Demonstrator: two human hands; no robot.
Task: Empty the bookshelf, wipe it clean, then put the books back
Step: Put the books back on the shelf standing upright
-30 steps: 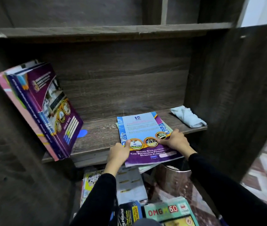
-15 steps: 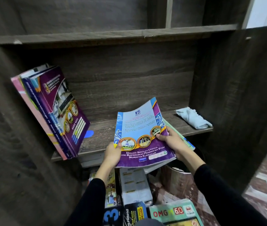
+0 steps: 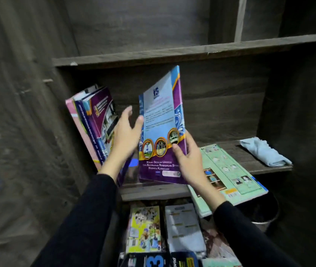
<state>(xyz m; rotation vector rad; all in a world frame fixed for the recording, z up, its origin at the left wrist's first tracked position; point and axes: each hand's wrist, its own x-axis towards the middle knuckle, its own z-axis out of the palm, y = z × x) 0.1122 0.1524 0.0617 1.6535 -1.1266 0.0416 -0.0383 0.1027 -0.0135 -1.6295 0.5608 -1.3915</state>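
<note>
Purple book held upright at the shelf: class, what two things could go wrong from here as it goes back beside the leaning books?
1. Only the right hand grips the purple book, near its lower edge; the left hand is open beside it, so the thin book may flop or slip.
2. The green book lies flat, overhanging the front edge of the shelf; a nudge could tip it off.

A person's left sleeve and right sleeve, both long, plain, matte black and ending snugly at the wrist, leave the left hand and right hand bare
</note>
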